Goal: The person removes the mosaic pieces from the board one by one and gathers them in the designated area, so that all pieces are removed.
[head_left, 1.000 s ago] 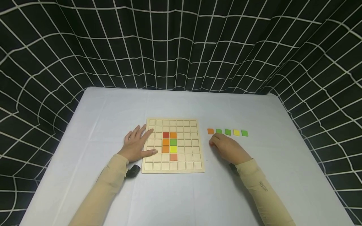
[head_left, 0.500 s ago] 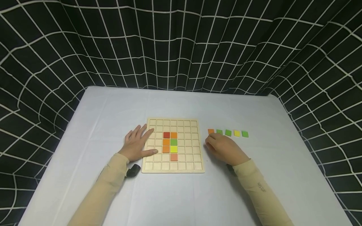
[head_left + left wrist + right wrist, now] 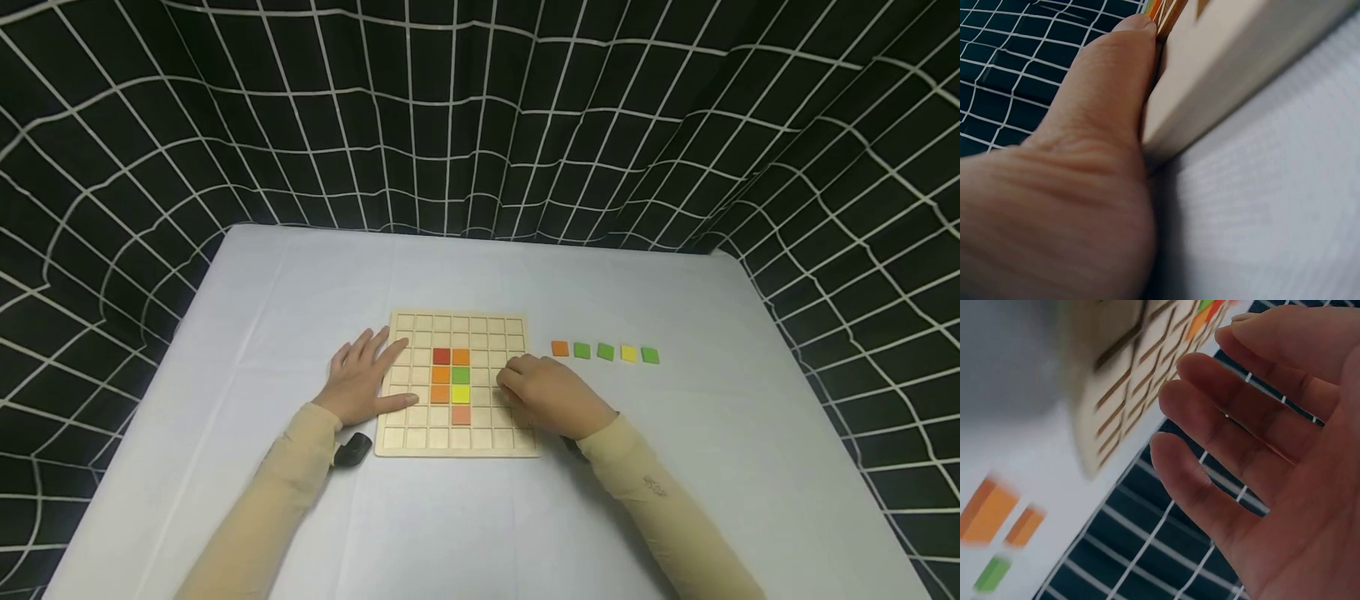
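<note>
A person's left hand (image 3: 356, 387) lay with its fingers spread wide across the left edge of the wooden grid board (image 3: 498, 327), which sat near the middle of the bench (image 3: 450, 525). Seven coloured tiles (image 3: 461, 375) stood in its central cells. The right hand (image 3: 553, 392) was over the board's right edge, fingers bent and narrow; whether they held anything could not be told. Five loose tiles (image 3: 606, 352) made a row beyond that edge, towards the bench's far right corner.
</note>
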A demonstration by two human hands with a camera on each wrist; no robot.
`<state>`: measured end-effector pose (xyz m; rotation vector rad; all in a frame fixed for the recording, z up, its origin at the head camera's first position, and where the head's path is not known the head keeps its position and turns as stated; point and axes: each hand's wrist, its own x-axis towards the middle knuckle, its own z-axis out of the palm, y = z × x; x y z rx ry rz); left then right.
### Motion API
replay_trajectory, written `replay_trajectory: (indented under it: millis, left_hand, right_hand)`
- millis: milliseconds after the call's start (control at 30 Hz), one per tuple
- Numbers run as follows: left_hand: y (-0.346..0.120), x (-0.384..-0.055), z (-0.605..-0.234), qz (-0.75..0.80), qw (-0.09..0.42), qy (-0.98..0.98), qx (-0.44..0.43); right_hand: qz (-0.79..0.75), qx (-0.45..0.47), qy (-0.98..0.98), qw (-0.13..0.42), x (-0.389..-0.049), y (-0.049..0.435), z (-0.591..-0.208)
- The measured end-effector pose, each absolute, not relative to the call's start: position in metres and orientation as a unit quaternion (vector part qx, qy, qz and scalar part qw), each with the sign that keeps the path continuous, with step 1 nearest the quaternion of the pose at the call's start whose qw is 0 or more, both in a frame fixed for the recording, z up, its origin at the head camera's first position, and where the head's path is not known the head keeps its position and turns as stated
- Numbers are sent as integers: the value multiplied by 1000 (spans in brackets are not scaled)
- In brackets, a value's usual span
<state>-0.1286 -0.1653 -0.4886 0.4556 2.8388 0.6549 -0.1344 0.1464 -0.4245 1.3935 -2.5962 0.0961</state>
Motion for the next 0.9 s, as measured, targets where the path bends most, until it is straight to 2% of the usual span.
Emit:
replay_trajectory:
  millis: [367,900]
  left_hand:
    - [-164,-131,-487,225,96,956,161]
    - [-167,-130,-492,213,88,960,157]
  right_hand:
    - [43,506,-857,86,-122,116,-432]
    - [28,504,-861,55,-115,100,-438]
